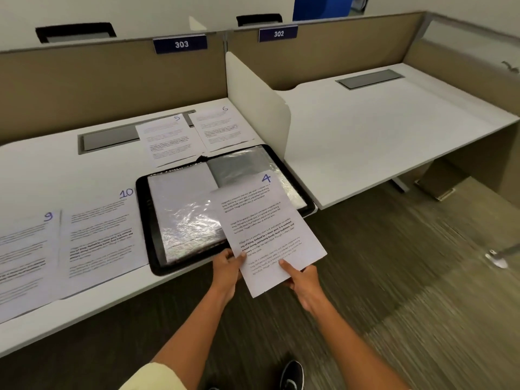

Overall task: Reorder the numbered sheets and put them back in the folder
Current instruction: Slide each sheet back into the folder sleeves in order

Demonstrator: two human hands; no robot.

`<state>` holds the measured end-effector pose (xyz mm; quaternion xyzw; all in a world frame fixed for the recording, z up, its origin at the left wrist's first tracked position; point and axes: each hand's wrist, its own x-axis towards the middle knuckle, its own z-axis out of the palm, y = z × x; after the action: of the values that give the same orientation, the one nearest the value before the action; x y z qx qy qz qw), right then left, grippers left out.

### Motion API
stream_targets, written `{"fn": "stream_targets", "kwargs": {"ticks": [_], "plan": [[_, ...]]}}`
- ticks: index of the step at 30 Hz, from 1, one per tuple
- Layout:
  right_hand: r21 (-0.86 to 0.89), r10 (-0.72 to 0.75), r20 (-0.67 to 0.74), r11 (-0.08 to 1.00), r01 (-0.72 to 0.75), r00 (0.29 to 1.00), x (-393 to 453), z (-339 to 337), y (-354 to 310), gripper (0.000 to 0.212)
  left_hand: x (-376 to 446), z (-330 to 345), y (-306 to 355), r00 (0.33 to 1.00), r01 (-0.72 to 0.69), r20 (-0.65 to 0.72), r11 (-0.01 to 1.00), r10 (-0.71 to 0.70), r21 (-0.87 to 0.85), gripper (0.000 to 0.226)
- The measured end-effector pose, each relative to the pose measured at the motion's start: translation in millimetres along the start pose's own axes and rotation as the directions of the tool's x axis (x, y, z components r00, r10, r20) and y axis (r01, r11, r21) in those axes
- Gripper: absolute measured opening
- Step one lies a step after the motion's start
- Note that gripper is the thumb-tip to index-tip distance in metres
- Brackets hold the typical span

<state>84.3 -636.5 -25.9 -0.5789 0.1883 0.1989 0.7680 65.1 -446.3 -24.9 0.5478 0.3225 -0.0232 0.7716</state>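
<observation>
Sheet 4 (261, 229) is pinched at its bottom by both hands (228, 267) (302, 278); next, slide it into the open folder's (152, 220) sleeve.

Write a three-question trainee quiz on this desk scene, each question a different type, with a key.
1. True or false: both hands hold the sheet marked 4.
2. Multiple choice: which sheet lies directly left of the open folder? A) sheet 6 B) sheet 10 C) sheet 5
3. Fill in: the sign above this desk reads ___.

Key
1. True: the left hand and the right hand grip its near edge.
2. B: sheet 10 lies beside the folder; sheet 5 and sheet 6 lie behind it.
3. 303, on the blue sign.
</observation>
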Motion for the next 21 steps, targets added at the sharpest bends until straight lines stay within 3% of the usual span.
{"fn": "stream_targets", "kwargs": {"ticks": [6,12,16,21], "plan": [[-0.055,0.013,-0.037,0.998,-0.015,0.999,17,-40,-14,0.039,0,33,-13,0.999,-0.023,0.037,0.996,0.020,0.082,0.026],[-0.056,0.019,-0.077,0.998,-0.023,0.997,27,-85,-23,0.039,11,54,-8,0.979,-0.109,-0.127,0.941,0.157,0.321,0.017],[-0.029,0.036,-0.105,0.999,-0.039,0.994,24,-109,-25,0.034,30,54,2,0.958,-0.164,-0.101,0.804,0.267,0.571,0.022],[-0.013,0.067,-0.138,0.997,-0.070,0.988,19,-127,-18,0.038,58,54,23,0.917,-0.284,0.058,0.544,0.394,0.790,0.027]]}}
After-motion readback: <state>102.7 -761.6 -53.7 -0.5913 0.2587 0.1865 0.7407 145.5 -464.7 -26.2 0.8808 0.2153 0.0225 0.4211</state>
